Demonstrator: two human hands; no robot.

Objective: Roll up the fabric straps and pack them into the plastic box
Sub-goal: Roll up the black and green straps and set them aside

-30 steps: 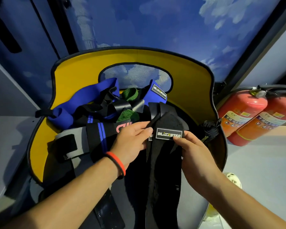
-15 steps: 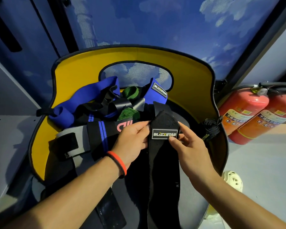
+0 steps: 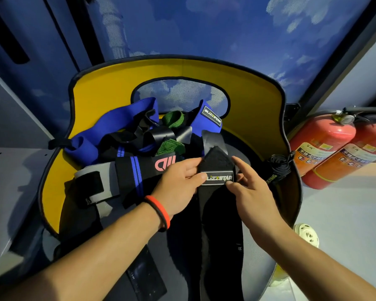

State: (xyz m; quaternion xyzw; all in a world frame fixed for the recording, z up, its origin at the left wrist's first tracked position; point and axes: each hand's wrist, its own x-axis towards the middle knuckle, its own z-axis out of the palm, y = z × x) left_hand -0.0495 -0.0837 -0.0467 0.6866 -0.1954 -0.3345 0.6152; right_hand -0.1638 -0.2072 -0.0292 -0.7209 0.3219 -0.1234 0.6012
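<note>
**Both hands pinching the black strap at its label**

Head view. At centre, black strap running from 12 to 6 o'clock over a heap of straps inside a yellow-lined shell, with a white-lettered label across its upper part.

Left hand at 9 o'clock of the label, red wristband on the wrist. Thumb on the label's left end, fingers at the strap's edge: a pinch on the strap. Right hand at 3 o'clock of the label, thumb on its right end, index finger stretched up along the strap's right edge: likewise pinching the strap.

Around the hands:
- At 10 o'clock, a blue-striped black strap, its pink logo partly covered by the left fingers.
- At 9 o'clock, a grey strap.
- At 11 o'clock, a blue strap.
- At 12 o'clock, a green strap.
- At 3 o'clock, by the shell's rim, a coiled black cord.

Outside the shell:
- At 2 to 3 o'clock, two red fire extinguishers side by side.
- At 4 o'clock, a white perforated ball.

Both forearms across the lower heap, hiding part of it.
</note>
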